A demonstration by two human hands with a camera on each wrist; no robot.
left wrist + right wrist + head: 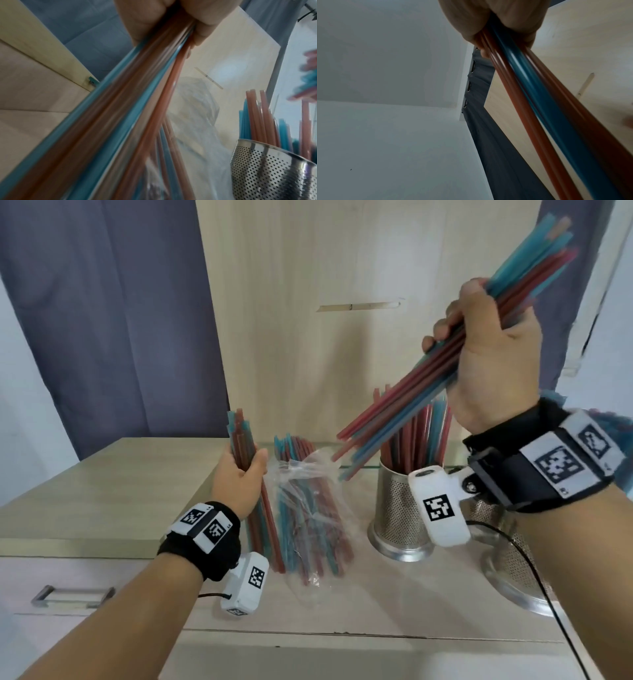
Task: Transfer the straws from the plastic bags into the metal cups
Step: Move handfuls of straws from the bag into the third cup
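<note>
While both hands (239,477) (493,354) grip straw bundles (411,392), neither opens.

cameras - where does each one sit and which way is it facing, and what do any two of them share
Head: worn on the head, looking forward and down at the counter; both forearms, left hand and right hand show.
Left wrist: looks up along the left hand's straw bundle; only palm and fingers show.
Right wrist: looks up along the right hand's straw bundle toward wall and curtain; only palm shows.
Head and left wrist share the perforated metal cup and plastic bag.
</note>
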